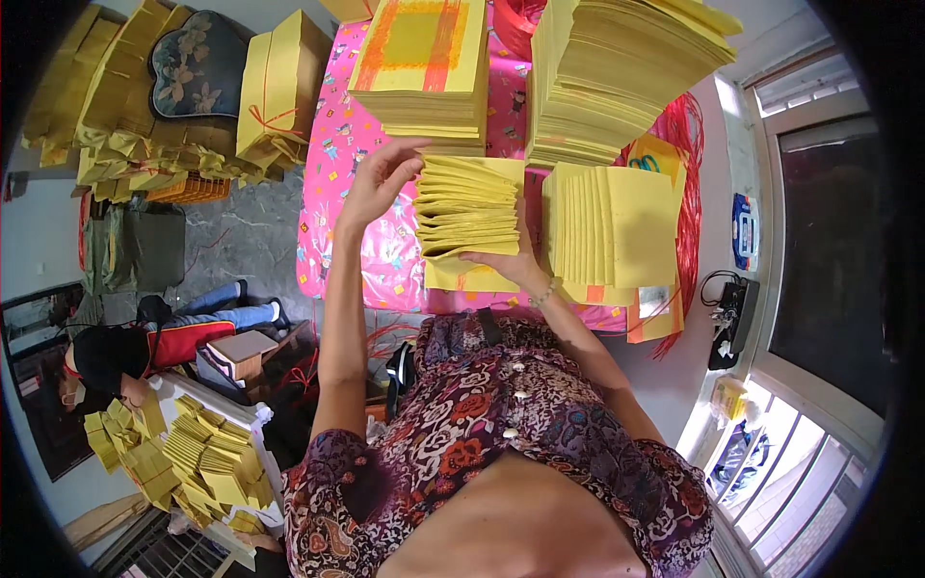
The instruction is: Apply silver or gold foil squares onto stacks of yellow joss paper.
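A bundle of folded yellow paper (467, 207) stands in front of me on the pink table, its many folds fanned toward the left. My right hand (518, 266) grips its near right side, thumb across the near folds and fingers along the right edge. At the bundle's far left corner is my left hand (381, 185), fingers loosely bent and apart, with nothing visible in them. Flat yellow sheets (453, 277) lie under the bundle. Just right of it sits another folded yellow paper bundle (612, 226).
Tall yellow paper stacks (617, 77) and a stack with an orange-marked top (419, 48) fill the table's far side. Red plastic strings (689, 183) hang at the right, near scissors (644, 162). At lower left, another person (193, 337) is beside a table of yellow paper bundles (217, 448).
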Demonstrator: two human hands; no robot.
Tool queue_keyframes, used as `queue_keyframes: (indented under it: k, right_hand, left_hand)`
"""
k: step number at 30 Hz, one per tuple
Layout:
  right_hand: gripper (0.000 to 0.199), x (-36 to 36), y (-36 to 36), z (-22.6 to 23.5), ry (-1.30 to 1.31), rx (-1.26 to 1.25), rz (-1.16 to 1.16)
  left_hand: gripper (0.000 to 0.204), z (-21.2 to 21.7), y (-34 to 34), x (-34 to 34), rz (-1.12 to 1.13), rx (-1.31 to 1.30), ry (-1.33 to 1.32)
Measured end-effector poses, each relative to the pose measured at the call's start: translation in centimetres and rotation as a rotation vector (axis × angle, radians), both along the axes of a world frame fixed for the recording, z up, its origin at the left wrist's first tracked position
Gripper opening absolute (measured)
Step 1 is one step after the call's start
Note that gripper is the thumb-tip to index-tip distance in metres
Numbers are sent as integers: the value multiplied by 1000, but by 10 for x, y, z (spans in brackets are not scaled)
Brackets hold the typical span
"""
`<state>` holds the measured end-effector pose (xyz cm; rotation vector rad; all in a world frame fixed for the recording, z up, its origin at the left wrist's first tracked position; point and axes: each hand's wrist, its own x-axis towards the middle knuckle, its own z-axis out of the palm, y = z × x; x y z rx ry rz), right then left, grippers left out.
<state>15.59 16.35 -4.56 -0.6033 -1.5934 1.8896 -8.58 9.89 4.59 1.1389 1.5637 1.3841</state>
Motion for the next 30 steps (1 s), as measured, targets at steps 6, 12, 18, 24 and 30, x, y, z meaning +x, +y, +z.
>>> queue_keyframes:
  k: [6, 12, 18, 24, 30]
  right_hand:
    - [108, 1, 2, 2, -14, -25, 28]
    - [106, 2, 3, 4, -11, -102, 42]
    - [106, 2, 4, -1, 16, -57, 37]
    - [106, 3, 5, 4, 1, 12, 29]
    - [108, 3, 6, 9, -9, 22, 33]
  left_hand:
    - [25, 21, 13, -13, -165, -114, 206]
    - [26, 41, 30, -17, -296, -232, 261]
    - [22, 62, 55, -14, -477, -312, 466]
    - [18, 58, 73, -6, -603, -372, 595]
    - [29, 53, 90, 1, -663, -341, 780]
